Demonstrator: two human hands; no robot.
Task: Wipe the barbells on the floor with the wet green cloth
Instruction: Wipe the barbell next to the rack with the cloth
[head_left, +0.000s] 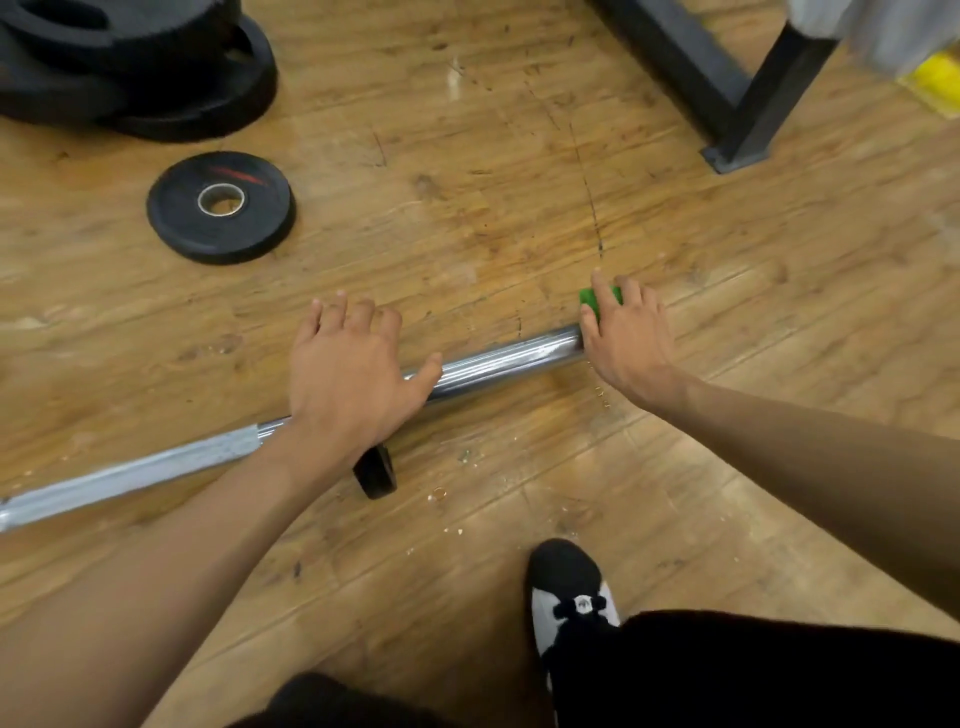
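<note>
A chrome barbell lies on the wooden floor, running from the lower left edge up to the right. My left hand lies flat over the bar near its black collar, fingers straight and thumb along the sleeve. My right hand covers the bar's right end and presses the green cloth onto it. Only a small part of the cloth shows between my fingers; the tip of the bar is hidden under that hand.
A small black weight plate lies on the floor at the left, and a stack of larger plates sits in the top left corner. A dark metal frame foot stands at the top right. My shoe is near the bottom.
</note>
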